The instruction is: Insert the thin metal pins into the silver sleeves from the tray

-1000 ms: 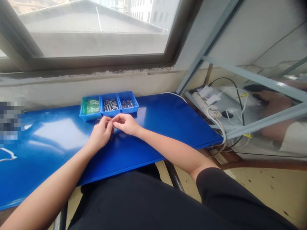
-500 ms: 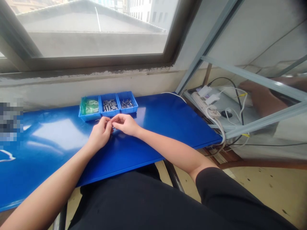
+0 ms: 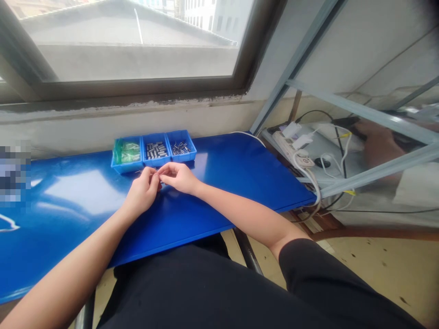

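Note:
My left hand and my right hand meet fingertip to fingertip above the blue table, just in front of the bins. Both are closed in a pinch. Small, thin bits of something metallic peek out at the fingers, too small and covered to name. Beyond the hands stand three joined blue bins. The left bin contains a green plastic bag with pale pieces. Short grey metal cylinders fill the middle bin. In the right bin lie thin dark metal pins.
The blue table runs along a wall under a window. To the right, a grey metal frame stands beside a power strip with plugs and loose cables. A white cord lies at the table's left.
My hands stay pinched together in nearly the same place. The view has shifted very slightly. Behind the metal frame at right, a brown shape has changed position.

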### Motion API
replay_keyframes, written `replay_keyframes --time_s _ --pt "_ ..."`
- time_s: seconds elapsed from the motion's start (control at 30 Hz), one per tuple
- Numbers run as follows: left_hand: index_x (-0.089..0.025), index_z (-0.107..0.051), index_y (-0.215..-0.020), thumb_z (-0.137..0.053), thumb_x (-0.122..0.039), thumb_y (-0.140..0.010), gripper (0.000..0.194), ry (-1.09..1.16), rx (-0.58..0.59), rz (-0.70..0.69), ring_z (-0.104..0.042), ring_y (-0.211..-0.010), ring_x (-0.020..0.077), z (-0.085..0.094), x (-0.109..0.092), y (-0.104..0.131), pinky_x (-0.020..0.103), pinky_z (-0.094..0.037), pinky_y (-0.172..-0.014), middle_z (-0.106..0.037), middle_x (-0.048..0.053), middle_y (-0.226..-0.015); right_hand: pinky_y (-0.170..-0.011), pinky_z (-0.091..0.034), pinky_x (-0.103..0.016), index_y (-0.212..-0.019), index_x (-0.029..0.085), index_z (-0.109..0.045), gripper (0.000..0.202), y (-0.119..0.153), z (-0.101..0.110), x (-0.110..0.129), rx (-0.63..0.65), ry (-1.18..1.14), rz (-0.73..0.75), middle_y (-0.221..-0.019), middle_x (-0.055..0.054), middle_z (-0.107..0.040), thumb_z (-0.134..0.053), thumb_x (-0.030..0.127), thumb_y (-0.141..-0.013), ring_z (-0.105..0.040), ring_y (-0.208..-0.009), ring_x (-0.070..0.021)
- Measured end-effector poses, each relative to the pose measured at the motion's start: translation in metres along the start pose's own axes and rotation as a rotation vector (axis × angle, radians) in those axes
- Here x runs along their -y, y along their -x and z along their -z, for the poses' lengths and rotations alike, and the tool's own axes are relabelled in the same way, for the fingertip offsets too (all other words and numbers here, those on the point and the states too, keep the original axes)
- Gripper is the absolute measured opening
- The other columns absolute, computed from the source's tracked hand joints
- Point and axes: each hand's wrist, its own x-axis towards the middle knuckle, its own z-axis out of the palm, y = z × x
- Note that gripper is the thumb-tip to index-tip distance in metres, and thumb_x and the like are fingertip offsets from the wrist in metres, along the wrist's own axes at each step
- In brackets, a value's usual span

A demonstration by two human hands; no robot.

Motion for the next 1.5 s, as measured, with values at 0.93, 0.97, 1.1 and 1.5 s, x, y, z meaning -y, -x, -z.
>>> replay_keyframes --time_s 0.93,0.97,1.1,1.5 --pt "-0.021 -0.051 -0.095 -0.037 -0.040 -0.092 0.024 0.017 0.007 -0.013 -0.064 -0.067 0.0186 -0.0006 0.0017 -0.0001 0.030 -0.048 -0.067 -0.066 0.001 -0.071 -0.073 -0.055 -0.028 -0.084 0.014 -0.062 0.013 -0.0002 0.0021 0.0011 -0.004 -0.007 -0.014 -0.077 -0.002 -0.068 -0.069 0.015 -0.073 -0.066 -0.071 -0.0122" --pt "-0.021 -0.051 -0.095 -0.037 -0.040 -0.092 0.024 0.017 0.007 -0.014 -0.064 -0.067 0.0185 -0.0006 0.0017 -0.0001 0.030 -0.048 -0.067 -0.066 0.002 -0.072 -0.073 -0.055 -0.028 -0.084 0.014 -0.062 0.013 -0.0003 0.0022 0.0008 -0.006 -0.007 -0.012 -0.078 -0.002 -0.068 -0.069 0.016 -0.073 -0.066 -0.071 -0.0123" --pt "-0.021 -0.052 -0.096 -0.037 -0.040 -0.091 0.024 0.022 0.004 -0.011 -0.064 -0.067 0.0188 -0.0004 0.0020 -0.0001 0.031 -0.049 -0.067 -0.066 0.002 -0.072 -0.074 -0.056 -0.030 -0.085 0.014 -0.062 0.015 -0.0007 0.0024 -0.0008 -0.006 -0.001 0.000 -0.079 -0.002 -0.068 -0.070 0.017 -0.072 -0.065 -0.071 -0.0124" --pt "-0.021 -0.051 -0.101 -0.041 -0.041 -0.090 0.024 0.027 -0.014 -0.017 -0.066 -0.068 0.0188 -0.0008 0.0036 -0.0002 0.031 -0.050 -0.069 -0.067 0.002 -0.074 -0.078 -0.056 -0.030 -0.087 0.015 -0.063 0.022 -0.0024 0.0033 -0.0026 -0.012 -0.019 0.019 -0.082 -0.003 -0.068 -0.073 0.018 -0.068 -0.066 -0.077 -0.0138"
